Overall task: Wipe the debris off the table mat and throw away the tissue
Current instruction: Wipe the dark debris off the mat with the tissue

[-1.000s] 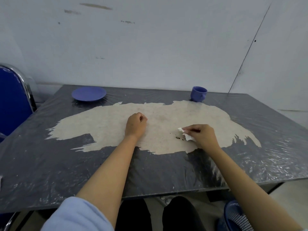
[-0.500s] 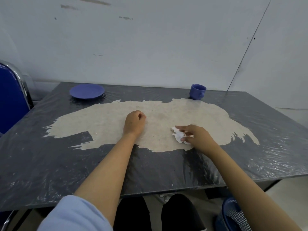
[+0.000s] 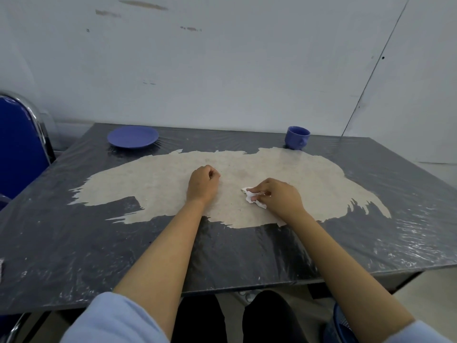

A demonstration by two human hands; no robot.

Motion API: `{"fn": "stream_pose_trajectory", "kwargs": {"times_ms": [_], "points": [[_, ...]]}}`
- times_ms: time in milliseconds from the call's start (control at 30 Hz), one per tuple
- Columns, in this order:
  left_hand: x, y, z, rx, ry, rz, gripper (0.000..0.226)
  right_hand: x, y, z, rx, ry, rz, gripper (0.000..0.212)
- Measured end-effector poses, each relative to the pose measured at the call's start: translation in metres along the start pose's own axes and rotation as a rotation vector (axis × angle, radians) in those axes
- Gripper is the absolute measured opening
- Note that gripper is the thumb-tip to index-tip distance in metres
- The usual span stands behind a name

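A dark table mat (image 3: pixel 74 243) under clear plastic covers the table, with a large worn beige patch across its middle. My right hand (image 3: pixel 282 198) presses a crumpled white tissue (image 3: pixel 252 198) flat onto the beige patch, fingers curled over it. No dark debris shows beside the tissue; whatever lies under it is hidden. My left hand (image 3: pixel 202 185) rests as a loose fist on the mat, a little to the left of the tissue, holding nothing.
A blue plate (image 3: pixel 133 137) sits at the far left of the table and a blue cup (image 3: pixel 296 141) at the far right. A blue chair (image 3: pixel 19 147) stands to the left. A blue mesh bin (image 3: pixel 340 325) sits on the floor under my right arm.
My right hand has slid the tissue leftwards over the dark specks, which no longer show. The left hand has stayed in place as a fist.
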State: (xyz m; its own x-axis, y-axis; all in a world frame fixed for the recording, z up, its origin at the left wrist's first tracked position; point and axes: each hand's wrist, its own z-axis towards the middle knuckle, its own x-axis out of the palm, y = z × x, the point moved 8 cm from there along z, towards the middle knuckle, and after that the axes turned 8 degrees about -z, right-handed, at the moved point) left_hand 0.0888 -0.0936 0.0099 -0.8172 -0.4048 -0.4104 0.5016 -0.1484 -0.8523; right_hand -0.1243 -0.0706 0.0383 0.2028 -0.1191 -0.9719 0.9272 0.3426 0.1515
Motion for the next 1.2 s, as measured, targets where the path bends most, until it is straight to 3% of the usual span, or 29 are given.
{"fn": "stream_pose_trajectory", "kwargs": {"times_ms": [600,800,1200], "points": [[-0.001,-0.003,-0.001,-0.002,-0.007,-0.008,0.022,-0.016,-0.023,-0.038,-0.075,-0.048,0.156,0.022],[-0.002,-0.003,-0.002,0.003,-0.011,-0.010,0.022,-0.035,-0.071,-0.040,0.234,-0.257,0.387,0.020],[0.000,0.000,0.001,0.000,-0.008,0.004,0.023,-0.015,-0.041,-0.047,0.139,-0.114,0.054,0.020]]}}
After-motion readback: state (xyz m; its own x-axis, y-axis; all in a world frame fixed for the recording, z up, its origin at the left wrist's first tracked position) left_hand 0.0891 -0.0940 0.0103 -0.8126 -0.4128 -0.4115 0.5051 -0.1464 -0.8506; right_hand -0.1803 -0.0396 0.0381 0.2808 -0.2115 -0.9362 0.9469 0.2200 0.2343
